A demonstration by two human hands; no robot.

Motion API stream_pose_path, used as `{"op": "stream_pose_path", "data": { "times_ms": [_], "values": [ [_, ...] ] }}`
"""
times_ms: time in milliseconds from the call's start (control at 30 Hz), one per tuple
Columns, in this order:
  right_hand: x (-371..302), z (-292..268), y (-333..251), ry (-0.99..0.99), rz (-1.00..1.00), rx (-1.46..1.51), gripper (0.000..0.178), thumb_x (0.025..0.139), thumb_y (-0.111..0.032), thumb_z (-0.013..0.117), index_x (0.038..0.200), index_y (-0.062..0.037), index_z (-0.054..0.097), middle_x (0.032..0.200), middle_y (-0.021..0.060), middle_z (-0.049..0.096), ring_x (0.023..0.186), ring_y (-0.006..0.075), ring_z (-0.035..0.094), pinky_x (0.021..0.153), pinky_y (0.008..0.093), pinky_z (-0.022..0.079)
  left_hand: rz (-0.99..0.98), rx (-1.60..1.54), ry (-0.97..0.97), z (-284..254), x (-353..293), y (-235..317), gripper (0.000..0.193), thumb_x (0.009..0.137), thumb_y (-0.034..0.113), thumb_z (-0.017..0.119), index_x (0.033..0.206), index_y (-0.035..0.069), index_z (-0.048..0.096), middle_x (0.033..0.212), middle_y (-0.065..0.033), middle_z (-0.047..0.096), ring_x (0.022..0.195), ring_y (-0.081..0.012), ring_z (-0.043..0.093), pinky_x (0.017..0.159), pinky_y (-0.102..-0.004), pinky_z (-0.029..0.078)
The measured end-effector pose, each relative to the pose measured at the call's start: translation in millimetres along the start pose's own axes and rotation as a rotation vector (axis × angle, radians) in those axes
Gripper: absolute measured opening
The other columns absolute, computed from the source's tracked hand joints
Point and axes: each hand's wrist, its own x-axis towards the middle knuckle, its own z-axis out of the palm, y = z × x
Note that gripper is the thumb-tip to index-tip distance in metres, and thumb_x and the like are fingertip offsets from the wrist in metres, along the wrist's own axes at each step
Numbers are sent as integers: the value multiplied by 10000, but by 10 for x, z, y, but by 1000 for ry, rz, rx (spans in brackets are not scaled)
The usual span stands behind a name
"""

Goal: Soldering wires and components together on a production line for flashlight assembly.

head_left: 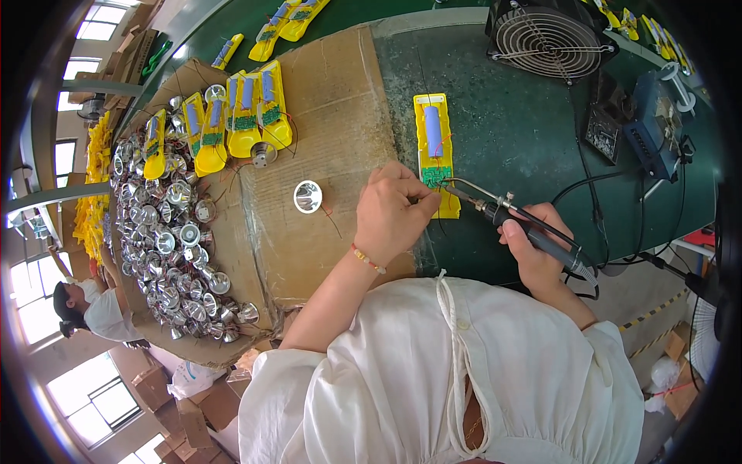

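Note:
In my right hand [539, 246] is a soldering iron [545, 238] with a thin metal feed tube beside its tip. Its tip reaches the green circuit board [437, 177] in a yellow plastic housing [423, 147]. A purple cylindrical battery [433, 131] lies in the same housing, with a red wire beside it. My left hand [396, 205] is closed at the board's left edge, thumb and forefinger pinched together; whatever they hold is too small to make out. Left of that hand, a silver reflector cup [308, 196] with thin wires sits on the cardboard [325, 255].
Many reflector cups [166, 240] are heaped at the left. Several yellow housings with batteries [246, 108] stand behind them. A fan with a wire guard [547, 42] is at the back right, near a blue soldering station [657, 127] and a solder spool [677, 87]. Another person [97, 305] is far left.

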Motion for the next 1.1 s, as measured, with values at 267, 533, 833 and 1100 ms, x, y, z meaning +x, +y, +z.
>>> {"op": "stream_pose_path", "data": {
  "times_ms": [267,533,833,1100],
  "values": [
    [-54,8,-47,76,-11,87,177,807,-81,616,897,24,506,771,124,595,629,139,585,586,255,491,-6,-2,3,0,7,-8,106,688,118,671,717,16,679,720,-78,536,683,-189,529,597,-293,423],
    [-44,-6,1,64,19,88,178,816,-91,606,907,15,497,790,124,594,644,147,584,607,266,489,-20,5,0,3,28,14,114,683,122,671,715,13,678,716,-79,534,679,-185,525,592,-291,420],
    [-9,-11,63,128,-37,184,179,804,-80,629,890,31,519,735,126,610,625,132,591,569,244,490,-49,-12,0,3,13,17,100,673,134,658,671,35,673,722,-72,556,737,-219,531,641,-326,431],
    [28,4,55,145,2,189,183,818,-105,594,907,21,495,755,121,584,620,148,568,623,270,488,-25,78,57,-1,-32,-3,92,655,147,657,648,56,670,730,-61,577,777,-250,537,666,-357,436]
  ]
}}
